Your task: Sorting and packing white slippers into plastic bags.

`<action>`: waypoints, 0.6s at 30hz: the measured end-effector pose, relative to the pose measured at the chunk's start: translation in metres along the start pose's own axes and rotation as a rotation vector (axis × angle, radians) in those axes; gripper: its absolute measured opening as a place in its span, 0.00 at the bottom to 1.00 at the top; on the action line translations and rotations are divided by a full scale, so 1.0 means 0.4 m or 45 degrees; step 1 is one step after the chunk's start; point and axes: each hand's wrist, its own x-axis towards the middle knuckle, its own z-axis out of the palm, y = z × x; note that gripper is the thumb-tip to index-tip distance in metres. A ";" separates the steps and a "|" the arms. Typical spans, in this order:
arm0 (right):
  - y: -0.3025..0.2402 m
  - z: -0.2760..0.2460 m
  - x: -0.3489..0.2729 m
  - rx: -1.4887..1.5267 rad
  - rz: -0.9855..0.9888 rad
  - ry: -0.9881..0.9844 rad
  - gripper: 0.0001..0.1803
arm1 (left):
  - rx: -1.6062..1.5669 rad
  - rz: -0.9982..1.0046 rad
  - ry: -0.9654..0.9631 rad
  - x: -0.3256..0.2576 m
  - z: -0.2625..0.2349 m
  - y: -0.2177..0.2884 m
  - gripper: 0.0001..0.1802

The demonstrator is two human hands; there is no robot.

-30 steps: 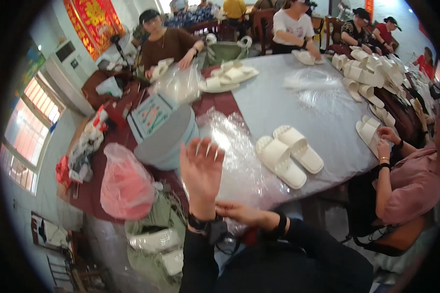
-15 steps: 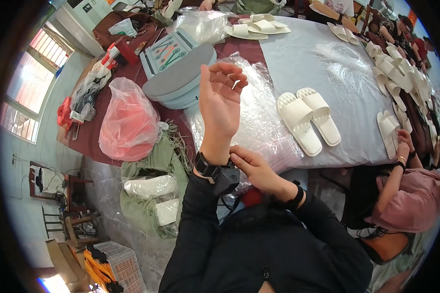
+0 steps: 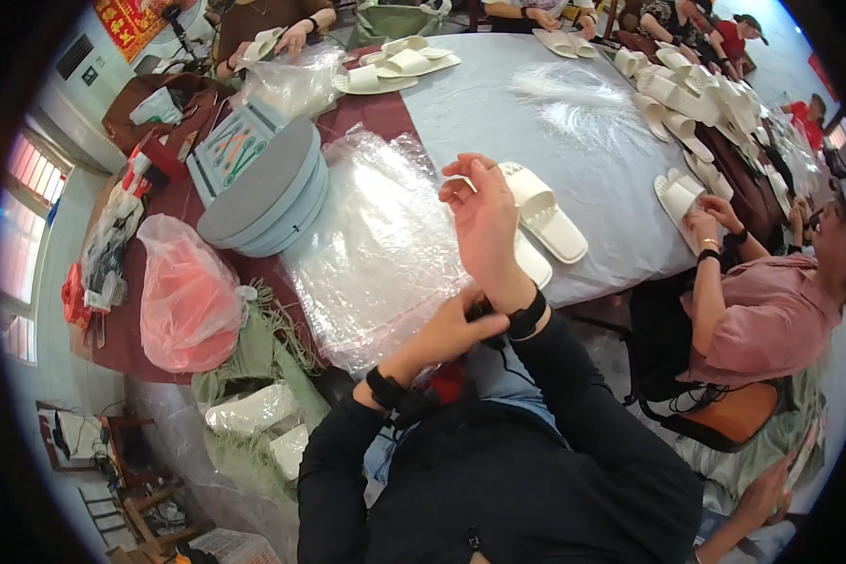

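My right hand (image 3: 487, 226) is raised over the table, palm turned inward, fingers loosely curled and apart with nothing in them. A black strap (image 3: 528, 316) circles that wrist. My left hand (image 3: 446, 329) reaches across to it, its fingers closed around a small dark wrist device (image 3: 479, 306), mostly hidden by the fingers and wrist. Another black band (image 3: 385, 387) is on my left wrist. Just behind my right hand lies a pair of cream slippers (image 3: 556, 226), partly covered by it. Clear plastic bags (image 3: 371, 249) lie flat to the left of my hands.
A grey-topped, light blue rounded case (image 3: 273, 183) and a pink-filled plastic bag (image 3: 188, 301) stand on the left. More cream slippers (image 3: 414, 64) lie at the back, with a heap (image 3: 681, 94) on the right. A person in pink (image 3: 757, 320) handles a slipper at the right edge.
My left hand has come down from its raised pose and reached over to my right wrist. My right hand has let go of the left wrist's device and risen. The view has shifted right.
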 end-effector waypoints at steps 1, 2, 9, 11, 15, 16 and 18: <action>0.005 0.003 0.002 -0.006 -0.018 -0.004 0.10 | -0.006 -0.114 -0.032 0.002 0.011 -0.014 0.21; 0.013 0.000 -0.003 -0.307 -0.208 -0.057 0.08 | -0.011 -0.228 -0.062 0.005 0.018 -0.024 0.20; 0.030 -0.057 -0.013 -1.735 -1.464 -0.821 0.13 | 0.093 -0.303 -0.052 0.018 0.040 -0.034 0.20; 0.026 -0.059 -0.008 -1.743 -1.502 -0.868 0.14 | 0.092 -0.271 -0.074 0.023 0.042 -0.056 0.19; 0.009 -0.063 0.005 -1.803 -1.436 -0.786 0.14 | -0.078 -0.155 -0.140 0.037 0.040 -0.084 0.21; 0.006 -0.065 0.011 -1.753 -1.359 -0.736 0.12 | -0.078 -0.158 -0.139 0.037 0.043 -0.084 0.21; -0.006 -0.060 0.012 -1.564 -1.220 -0.561 0.12 | -0.635 -0.116 0.018 0.036 0.055 -0.077 0.24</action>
